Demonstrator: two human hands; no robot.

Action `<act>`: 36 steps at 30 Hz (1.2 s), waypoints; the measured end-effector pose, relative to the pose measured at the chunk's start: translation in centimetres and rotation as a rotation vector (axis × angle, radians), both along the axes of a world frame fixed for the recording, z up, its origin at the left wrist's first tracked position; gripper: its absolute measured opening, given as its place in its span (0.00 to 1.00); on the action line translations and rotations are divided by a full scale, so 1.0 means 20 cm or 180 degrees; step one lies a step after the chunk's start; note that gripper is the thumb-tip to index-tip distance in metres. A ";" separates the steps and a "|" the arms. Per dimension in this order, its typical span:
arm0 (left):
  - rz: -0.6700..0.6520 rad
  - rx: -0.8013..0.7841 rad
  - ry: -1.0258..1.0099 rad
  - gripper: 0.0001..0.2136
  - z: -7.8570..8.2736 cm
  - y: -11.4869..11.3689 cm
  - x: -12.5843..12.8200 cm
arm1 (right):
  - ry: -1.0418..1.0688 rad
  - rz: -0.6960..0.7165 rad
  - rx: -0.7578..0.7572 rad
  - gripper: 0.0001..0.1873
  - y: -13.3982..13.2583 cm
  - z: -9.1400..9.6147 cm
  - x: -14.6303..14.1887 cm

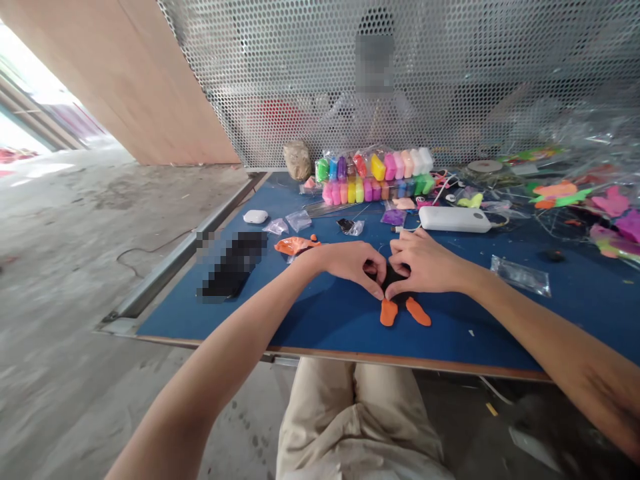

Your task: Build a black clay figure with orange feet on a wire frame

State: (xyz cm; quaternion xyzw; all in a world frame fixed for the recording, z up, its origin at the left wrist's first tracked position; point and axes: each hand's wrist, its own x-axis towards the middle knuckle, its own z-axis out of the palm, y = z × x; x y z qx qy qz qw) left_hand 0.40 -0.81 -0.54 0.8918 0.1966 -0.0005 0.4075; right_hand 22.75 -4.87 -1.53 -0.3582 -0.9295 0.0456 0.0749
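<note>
A lump of black clay [394, 279] rests on the blue table [320, 313], and both my hands close round it. My left hand [350, 263] pinches its left side with curled fingers. My right hand [425, 263] pinches its right side, thumb meeting the left thumb below the lump. Two flat orange clay pieces [404, 311] lie just below the black lump, touching its lower edge. Most of the black clay is hidden by my fingers.
Packs of coloured clay [375, 175] stand at the back by a perforated metal screen [400, 73], with a person behind it. A white box [454, 219], an earbud case [255, 216], a black object [234, 265], an orange scrap [295, 245] and plastic bags [520, 275] lie around.
</note>
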 end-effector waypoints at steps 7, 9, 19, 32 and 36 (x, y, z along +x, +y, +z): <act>0.0010 0.0053 -0.0050 0.20 -0.03 0.01 0.01 | 0.0021 0.0065 -0.0110 0.34 0.03 -0.01 0.05; 0.0022 0.0089 -0.0056 0.20 -0.03 0.01 0.01 | 0.0024 0.0048 -0.0149 0.33 0.03 -0.01 0.06; -0.0001 0.0164 -0.0006 0.18 -0.05 0.03 0.02 | 0.0023 -0.0089 -0.0266 0.36 0.00 0.01 0.02; -0.0040 0.0145 0.0067 0.19 -0.03 0.02 0.01 | -0.0001 0.0028 -0.0306 0.34 0.00 0.01 0.03; -0.0031 0.0134 0.0072 0.19 -0.02 0.01 0.01 | -0.0085 0.0054 -0.0285 0.35 -0.01 0.01 0.02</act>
